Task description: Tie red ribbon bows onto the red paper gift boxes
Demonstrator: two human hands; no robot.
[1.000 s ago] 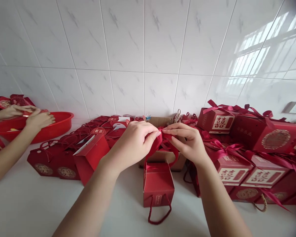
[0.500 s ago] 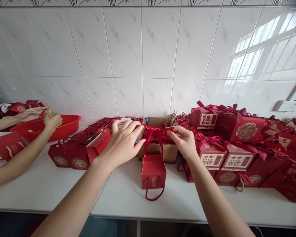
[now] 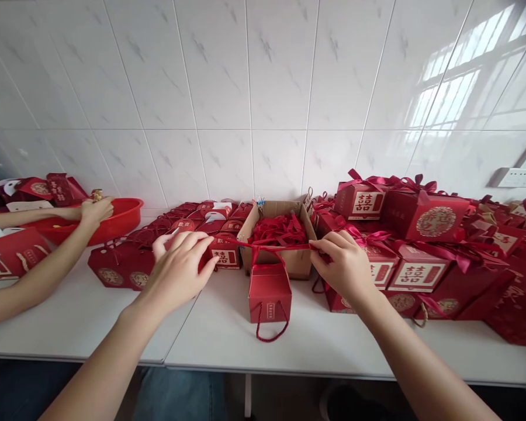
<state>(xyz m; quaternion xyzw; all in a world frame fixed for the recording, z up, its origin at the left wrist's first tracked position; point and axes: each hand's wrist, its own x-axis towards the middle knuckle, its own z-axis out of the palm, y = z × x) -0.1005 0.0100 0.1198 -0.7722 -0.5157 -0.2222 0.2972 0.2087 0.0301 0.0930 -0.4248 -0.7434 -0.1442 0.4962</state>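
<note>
A small red gift box [image 3: 269, 283] stands on the table in front of me, its rope handle hanging down the near side. A red ribbon [image 3: 296, 247] runs nearly level across its top, between my two hands. My left hand [image 3: 175, 266], to the left of the box, has thumb and fingers closed on one end of the ribbon; its fingertips are partly hidden. To the right, my right hand [image 3: 344, 263] pinches the other end. Just behind the box sits an open cardboard carton [image 3: 300, 268] with loose red ribbons [image 3: 280, 229] in it.
Stacked red boxes with bows [image 3: 421, 275] fill the right side. More red boxes [image 3: 120, 266] stand at left. Further left, another person's hand [image 3: 97, 209] holds a small gold item over a red basin [image 3: 129, 221]. A tiled wall [image 3: 276, 82] closes off the back.
My hands have moved apart, pulling the ribbon from upright loops above the box into a taut line. The other person's hands have moved apart. My view has tilted slightly downward.
</note>
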